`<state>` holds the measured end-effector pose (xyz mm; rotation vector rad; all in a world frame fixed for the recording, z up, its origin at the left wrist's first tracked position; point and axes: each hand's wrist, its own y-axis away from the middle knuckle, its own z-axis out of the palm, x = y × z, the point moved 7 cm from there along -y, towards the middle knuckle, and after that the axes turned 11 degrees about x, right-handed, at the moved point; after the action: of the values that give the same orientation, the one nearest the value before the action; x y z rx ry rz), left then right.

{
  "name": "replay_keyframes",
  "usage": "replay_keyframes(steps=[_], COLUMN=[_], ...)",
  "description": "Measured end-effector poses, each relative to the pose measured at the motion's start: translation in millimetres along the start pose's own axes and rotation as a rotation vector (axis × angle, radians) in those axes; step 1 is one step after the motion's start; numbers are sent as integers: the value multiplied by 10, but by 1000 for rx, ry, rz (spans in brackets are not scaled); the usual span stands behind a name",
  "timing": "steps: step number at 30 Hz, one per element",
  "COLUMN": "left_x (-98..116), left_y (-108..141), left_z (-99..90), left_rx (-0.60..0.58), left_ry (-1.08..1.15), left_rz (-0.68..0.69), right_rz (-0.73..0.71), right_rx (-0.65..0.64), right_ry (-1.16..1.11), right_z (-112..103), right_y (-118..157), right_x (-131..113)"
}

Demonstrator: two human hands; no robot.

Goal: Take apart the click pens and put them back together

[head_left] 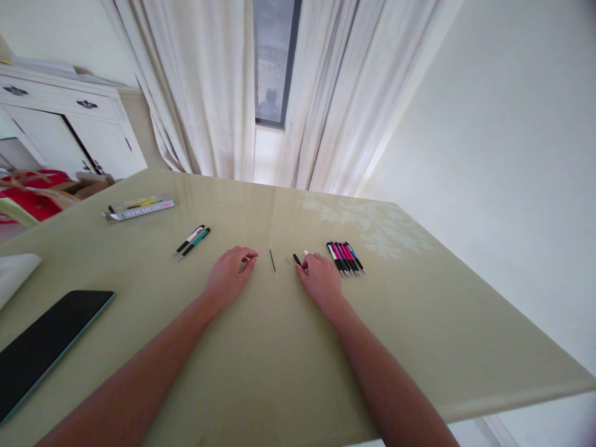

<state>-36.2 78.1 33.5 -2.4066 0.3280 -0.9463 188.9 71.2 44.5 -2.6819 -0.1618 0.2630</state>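
My left hand [230, 273] rests on the table with thumb and forefinger tips pinched together; anything between them is too small to make out. Just right of it lies a thin dark pen refill [272, 262] with a pale tip. My right hand [321, 278] is curled low over the table, its fingertips closed at a short black pen part [297, 259]. A white pen part [306, 252] shows beyond its fingers, mostly hidden. Between the refill and this hand is a tiny thin piece [287, 261], perhaps a spring. Several pens [345, 257] with pink, white and blue barrels lie side by side to the right.
Two pens, one white and black [190, 239], one teal [195, 243], lie left of my left hand. An opened pen box [142, 208] is farther back. A black tablet [51, 341] and white paper [16, 273] occupy the left side. The table's right edge slants toward the wall.
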Motion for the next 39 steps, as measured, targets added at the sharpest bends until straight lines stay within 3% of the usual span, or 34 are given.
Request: replay_keyframes(steps=[7, 13, 18, 22, 29, 32, 39], left_x=[-5, -42, -17, 100, 338, 322, 346], left_y=[3, 7, 13, 28, 219, 253, 165], left_z=[14, 3, 18, 47, 292, 356, 276], left_rx=[-34, -10, -9, -47, -273, -318, -337], left_ry=[5, 8, -16, -64, -54, -27, -16], left_rz=[-16, -58, 6, 119, 332, 359, 317], right_rz=[25, 38, 35, -90, -386, -429, -401], right_rx=[-18, 60, 104, 92, 12, 3, -2], right_ry=[-2, -25, -53, -94, -114, -91, -85], right_z=[3, -33, -67, -63, 38, 65, 118], right_y=[-18, -30, -39, -35, 65, 78, 57], right_x=[32, 88, 74, -45, -335, -373, -321])
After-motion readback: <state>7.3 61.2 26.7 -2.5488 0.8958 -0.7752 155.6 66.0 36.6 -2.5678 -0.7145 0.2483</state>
